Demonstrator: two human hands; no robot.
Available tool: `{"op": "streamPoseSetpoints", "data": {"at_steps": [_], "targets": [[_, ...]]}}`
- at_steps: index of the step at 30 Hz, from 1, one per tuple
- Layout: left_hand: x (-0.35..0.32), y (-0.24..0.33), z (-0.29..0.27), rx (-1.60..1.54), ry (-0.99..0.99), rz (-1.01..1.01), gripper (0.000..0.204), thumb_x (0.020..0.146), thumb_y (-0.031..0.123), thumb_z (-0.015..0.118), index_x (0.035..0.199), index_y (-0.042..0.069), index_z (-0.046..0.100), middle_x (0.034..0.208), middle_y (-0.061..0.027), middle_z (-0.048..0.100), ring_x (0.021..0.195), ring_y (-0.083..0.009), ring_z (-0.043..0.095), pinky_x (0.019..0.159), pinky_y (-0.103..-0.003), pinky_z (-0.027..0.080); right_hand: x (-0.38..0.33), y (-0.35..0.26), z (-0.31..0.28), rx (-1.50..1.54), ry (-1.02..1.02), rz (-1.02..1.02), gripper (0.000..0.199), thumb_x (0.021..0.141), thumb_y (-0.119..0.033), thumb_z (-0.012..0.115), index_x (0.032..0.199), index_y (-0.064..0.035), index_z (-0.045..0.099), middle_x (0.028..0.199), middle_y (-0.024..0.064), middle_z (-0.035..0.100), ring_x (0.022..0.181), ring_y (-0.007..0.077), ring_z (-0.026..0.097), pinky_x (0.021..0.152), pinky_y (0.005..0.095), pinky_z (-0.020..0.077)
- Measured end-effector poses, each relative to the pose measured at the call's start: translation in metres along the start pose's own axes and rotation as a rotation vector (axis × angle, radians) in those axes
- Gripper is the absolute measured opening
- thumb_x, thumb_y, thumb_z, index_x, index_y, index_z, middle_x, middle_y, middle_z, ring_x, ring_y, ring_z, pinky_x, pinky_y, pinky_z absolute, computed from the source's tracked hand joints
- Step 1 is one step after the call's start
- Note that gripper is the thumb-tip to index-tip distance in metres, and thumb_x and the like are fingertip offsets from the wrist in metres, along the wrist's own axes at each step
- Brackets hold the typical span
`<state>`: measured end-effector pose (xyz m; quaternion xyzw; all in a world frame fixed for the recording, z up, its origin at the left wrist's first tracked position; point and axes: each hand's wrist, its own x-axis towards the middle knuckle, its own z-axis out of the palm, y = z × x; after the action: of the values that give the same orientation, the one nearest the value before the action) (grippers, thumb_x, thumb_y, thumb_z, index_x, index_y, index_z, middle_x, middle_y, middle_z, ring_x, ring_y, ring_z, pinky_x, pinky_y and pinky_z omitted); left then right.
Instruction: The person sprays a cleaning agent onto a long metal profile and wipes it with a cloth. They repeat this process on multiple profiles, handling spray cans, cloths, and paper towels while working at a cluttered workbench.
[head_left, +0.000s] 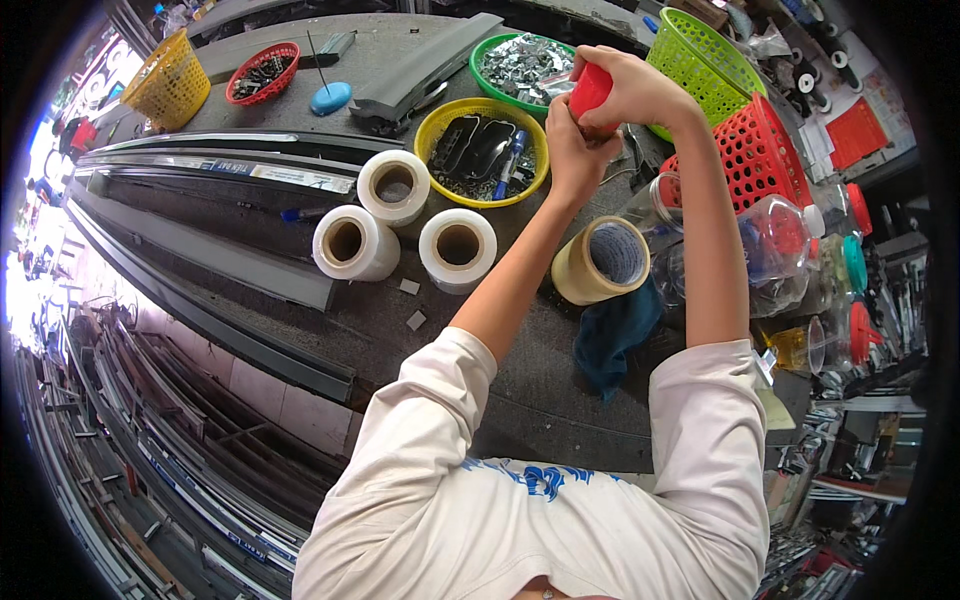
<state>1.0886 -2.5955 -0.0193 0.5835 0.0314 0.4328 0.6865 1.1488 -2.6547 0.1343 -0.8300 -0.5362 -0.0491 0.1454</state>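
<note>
Both my hands meet over the far right of the dark workbench, around a red plastic object (590, 90) whose kind I cannot make out. My left hand (578, 155) closes round its lower end. From above and the right, my right hand (645, 92) wraps it, fingers curled over the top. Just behind them is a green basket (478, 70) full of small shiny metal pieces. To their left sits a yellow basket (425, 150) holding black parts, small bits and a blue marker (511, 163).
Three white film rolls (459, 252) stand left of my left forearm. Between my forearms are a tape roll (600, 262) and a dark blue cloth (615, 340). A red basket (745, 150), a lime basket (705, 60) and clear jars (785, 240) crowd the right. Long metal profiles (220, 240) lie left.
</note>
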Motion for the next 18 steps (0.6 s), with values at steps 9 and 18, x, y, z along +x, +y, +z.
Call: {"op": "streamPoseSetpoints", "data": {"at_steps": [9, 18], "targets": [[0.007, -0.016, 0.02, -0.159, 0.084, 0.065, 0.03, 0.095, 0.034, 0.062, 0.113, 0.012, 0.054, 0.101, -0.0031, 0.062, 0.085, -0.0138, 0.061, 0.072, -0.034, 0.054, 0.009, -0.031, 0.021, -0.343, 0.123, 0.484, 0.048, 0.088, -0.042, 0.059, 0.114, -0.0021, 0.066, 0.117, 0.0221, 0.068, 0.113, 0.0398, 0.064, 0.096, 0.0489, 0.0508], [-0.004, -0.001, 0.007, 0.401, 0.024, -0.013, 0.102, 0.059, 0.014, 0.089, 0.142, -0.005, 0.032, 0.133, -0.0258, 0.048, 0.126, -0.0421, 0.048, 0.108, -0.045, 0.04, 0.026, 0.011, -0.007, -0.169, 0.604, 0.351, 0.108, 0.086, -0.087, 0.027, 0.156, -0.0049, 0.027, 0.156, 0.0272, 0.032, 0.145, 0.0389, 0.032, 0.118, 0.0488, 0.0256]]}}
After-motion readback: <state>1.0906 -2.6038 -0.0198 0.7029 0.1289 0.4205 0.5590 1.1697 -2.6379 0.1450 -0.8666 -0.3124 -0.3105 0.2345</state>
